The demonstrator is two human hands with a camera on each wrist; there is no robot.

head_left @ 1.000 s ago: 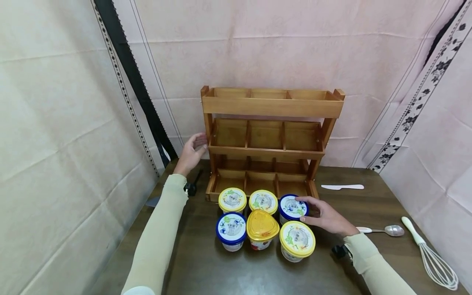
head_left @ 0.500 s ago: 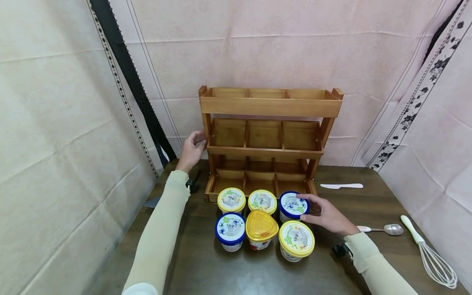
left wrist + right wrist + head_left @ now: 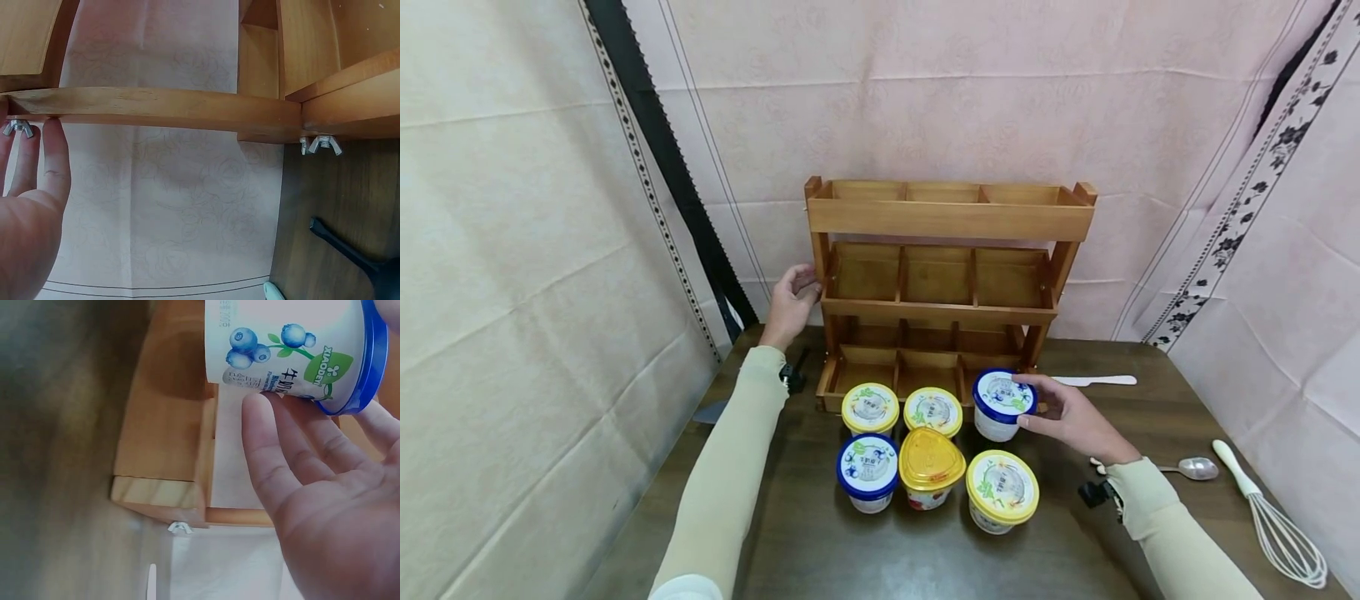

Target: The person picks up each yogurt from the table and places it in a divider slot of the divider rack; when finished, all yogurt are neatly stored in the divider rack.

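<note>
A yogurt cup (image 3: 996, 428) with a blue lid, white sides and printed blueberries (image 3: 250, 351) is held by my right hand (image 3: 1075, 421), thumb and fingers around it. The cup is slightly raised at the front right of a three-tier wooden rack (image 3: 951, 222). My left hand (image 3: 790, 310) is at the rack's left side, its fingertips touching the side post (image 3: 169, 107) beside a wing nut (image 3: 19, 127). Several more cups stand before the rack: two yellow-lidded ones (image 3: 870, 406) (image 3: 933, 411) behind, then a blue-lidded one (image 3: 868, 467), a rounded-triangular yellow-lidded one (image 3: 932, 461) and another yellow-lidded one (image 3: 1002, 490).
A white-handled spoon (image 3: 1198, 469), a white whisk (image 3: 1285, 533) and a white knife (image 3: 1097, 381) lie on the table (image 3: 835, 558) at right. A dark utensil (image 3: 350, 250) lies left of the rack. Pale cloth (image 3: 955, 117) hangs behind and at both sides.
My right hand has lifted the blue-lidded cup from the back row and moved it away from me, toward the rack's lower right. The left hand stays at the post, fingers slightly shifted.
</note>
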